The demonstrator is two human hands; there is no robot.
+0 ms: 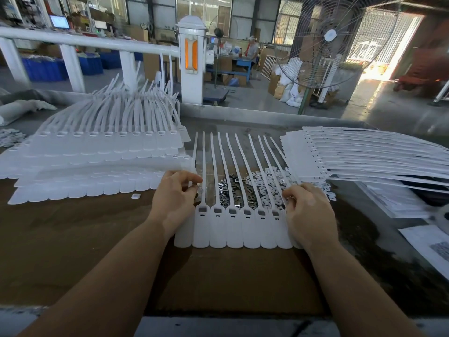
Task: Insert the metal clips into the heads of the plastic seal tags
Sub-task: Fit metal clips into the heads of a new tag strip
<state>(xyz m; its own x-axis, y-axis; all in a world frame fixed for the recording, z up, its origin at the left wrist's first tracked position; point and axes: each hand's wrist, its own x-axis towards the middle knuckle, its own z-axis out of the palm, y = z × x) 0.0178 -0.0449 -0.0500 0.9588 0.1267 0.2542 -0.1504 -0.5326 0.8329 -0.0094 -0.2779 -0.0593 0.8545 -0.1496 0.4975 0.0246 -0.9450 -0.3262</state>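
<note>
A joined row of seal tags lay flat on the tabletop just in front of the person, heads toward the far side and straps fanning away over a heap of metal clips and white caps. Six heads in the middle already showed a dark clip seated, so the job looked well along on this row, with the end tags under the hands left to judge. The left hand had its grip pinched, thumb against fingertips, on something small at the row's left end, probably a clip, though it was too small to tell. The right hand rested curled over the right end; whether it held anything could not be told. Next, the clip would need squaring over the open head and pressing home.
</note>
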